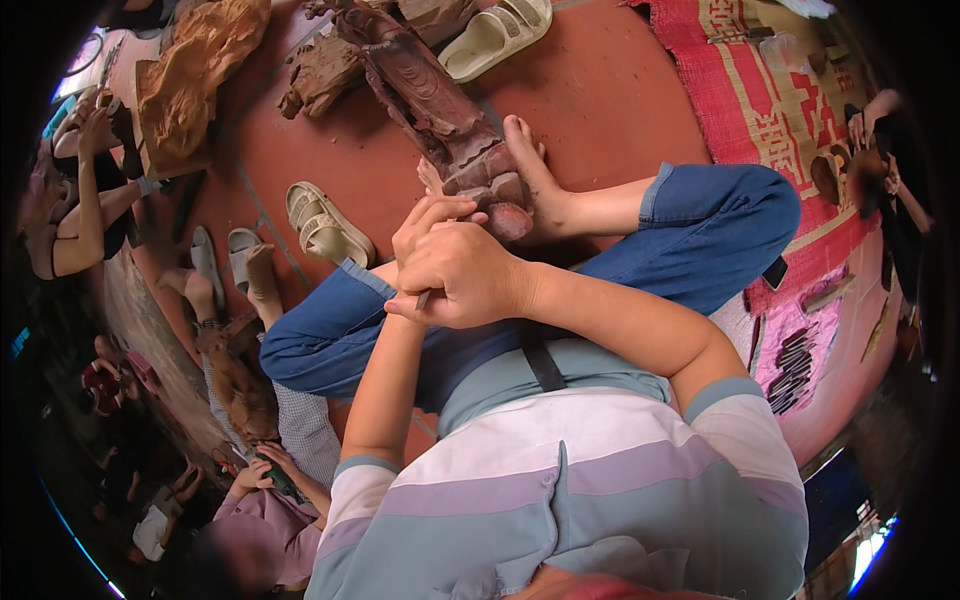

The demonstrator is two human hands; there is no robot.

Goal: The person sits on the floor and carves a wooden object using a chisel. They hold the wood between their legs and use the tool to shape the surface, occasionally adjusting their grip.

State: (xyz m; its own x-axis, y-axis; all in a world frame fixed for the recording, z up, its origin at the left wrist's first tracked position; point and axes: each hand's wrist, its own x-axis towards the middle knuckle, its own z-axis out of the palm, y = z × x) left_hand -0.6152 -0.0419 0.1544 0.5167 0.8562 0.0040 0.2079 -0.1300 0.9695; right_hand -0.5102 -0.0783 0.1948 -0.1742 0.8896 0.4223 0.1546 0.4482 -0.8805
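Note:
A long, dark reddish-brown wood carving (pixel 425 85), with draped folds cut into it, lies on the floor in front of me. Its knobbly base (pixel 492 185) points toward me, between my bare feet. My right hand (pixel 470 275) is closed round a thin carving tool (pixel 424 298); only a short end sticks out below the fist. Just beyond, my left hand (pixel 425 225) is partly covered by the right. Its fingers curl in at the tool's line, with fingertips at the carving's base. Most of the tool is hidden by both hands.
Beside the carving lie rough wood pieces (pixel 325 75) and sandals (pixel 325 222). A large orange-brown wood block (pixel 195 85) stands far left. Other people sit at left and right, one holding a carved figure (pixel 240 380). A red patterned mat (pixel 735 90) and a pink sheet with dark tools (pixel 795 360) are at right.

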